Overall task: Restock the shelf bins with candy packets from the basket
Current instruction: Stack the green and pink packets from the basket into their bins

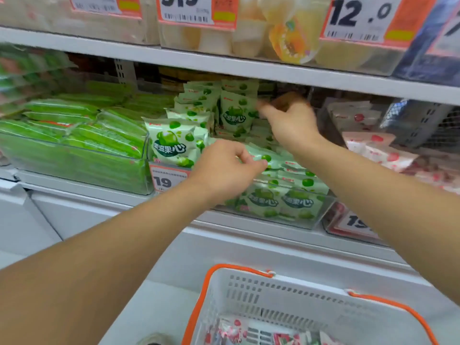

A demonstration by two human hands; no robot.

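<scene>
A clear shelf bin [321,207] at mid height holds several pale green candy packets [171,143] printed with green fruit. My left hand [224,170] is over the bin's front, fingers curled and pinching a flat-lying packet [263,158]. My right hand [288,120] reaches deeper into the bin beside an upright packet [235,113]; its fingertips are blurred and touch the packets at the back. A white basket [286,295] with orange handles stands below, with red-and-white candy packets [231,329] at its bottom.
A bin of bright green bar packs [74,140] sits to the left. Pink-and-white packets [378,148] fill the bin to the right, with a grey mesh crate [418,120] behind. The upper shelf edge [224,63] hangs low over the bins. An orange price tag [166,180] fronts the bin.
</scene>
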